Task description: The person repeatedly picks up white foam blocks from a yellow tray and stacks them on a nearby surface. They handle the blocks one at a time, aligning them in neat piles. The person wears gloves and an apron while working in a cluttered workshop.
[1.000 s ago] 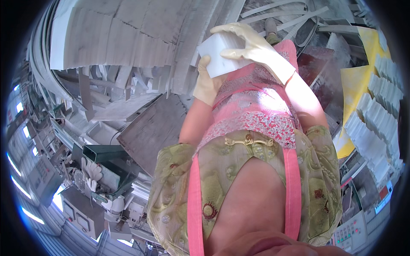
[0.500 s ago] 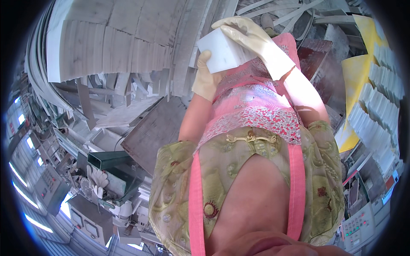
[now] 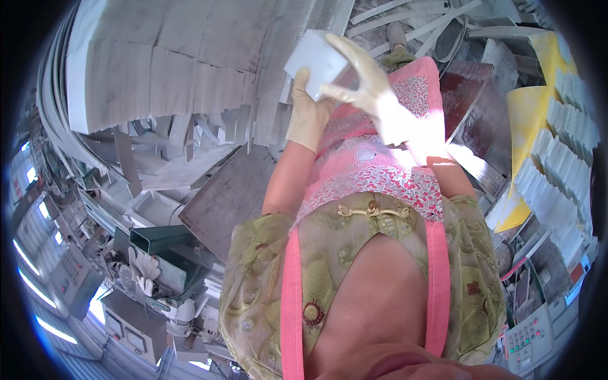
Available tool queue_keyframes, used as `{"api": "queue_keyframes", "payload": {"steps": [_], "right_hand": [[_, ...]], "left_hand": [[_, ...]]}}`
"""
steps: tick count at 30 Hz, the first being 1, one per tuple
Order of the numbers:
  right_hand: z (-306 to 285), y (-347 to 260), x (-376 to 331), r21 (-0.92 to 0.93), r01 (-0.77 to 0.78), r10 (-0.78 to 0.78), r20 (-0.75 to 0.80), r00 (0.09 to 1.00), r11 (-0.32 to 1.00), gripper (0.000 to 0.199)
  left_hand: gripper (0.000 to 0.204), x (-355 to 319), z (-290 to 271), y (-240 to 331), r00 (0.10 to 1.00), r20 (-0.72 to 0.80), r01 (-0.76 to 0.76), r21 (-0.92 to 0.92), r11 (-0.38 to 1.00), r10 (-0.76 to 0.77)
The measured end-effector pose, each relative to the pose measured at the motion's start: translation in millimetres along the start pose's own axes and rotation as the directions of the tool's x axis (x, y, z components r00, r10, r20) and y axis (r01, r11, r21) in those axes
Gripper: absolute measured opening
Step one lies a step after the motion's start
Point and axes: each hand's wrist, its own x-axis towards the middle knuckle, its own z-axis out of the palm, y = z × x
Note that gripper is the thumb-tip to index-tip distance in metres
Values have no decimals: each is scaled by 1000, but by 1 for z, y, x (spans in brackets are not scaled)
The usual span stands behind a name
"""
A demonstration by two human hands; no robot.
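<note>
White block: smooth, matt, looks like cut stone or plaster. Gloves on the left hand and right hand: pale, thin rubber with a slight sheen. Stacked slabs: grey, rough, dusty; apron: printed woven cloth, matt.

2 gloved hands: left hand, right hand. 1 white block held between them. 1 spare pair of white gloves lower left. 1 dark green channel piece. 1 yellow sheet at right. 1 keypad panel lower right. White strips stacked along the right edge: too many to count.
</note>
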Motion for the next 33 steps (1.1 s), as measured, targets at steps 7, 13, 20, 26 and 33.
{"api": "queue_keyframes", "payload": {"steps": [7,13,20,26,33], "right_hand": [[25,29,10,-39,-64,61,-77,995,997,74],[14,52,18,263,-283,269,87,959,922,51],[-7,124,19,693,-439,499,131,856,572,45],[-11,183,37,747,-501,590,183,786,436,41],[-58,209,84,638,-224,544,-362,757,737,37]], "left_hand": [[76,19,-5,2,978,-175,72,-216,974,-111],[65,27,-7,1,973,-217,57,-123,991,-82],[70,38,6,17,988,-156,53,276,960,-10],[68,93,34,48,989,-98,151,639,754,-115],[97,261,124,38,998,11,-51,702,-710,-61]]}}
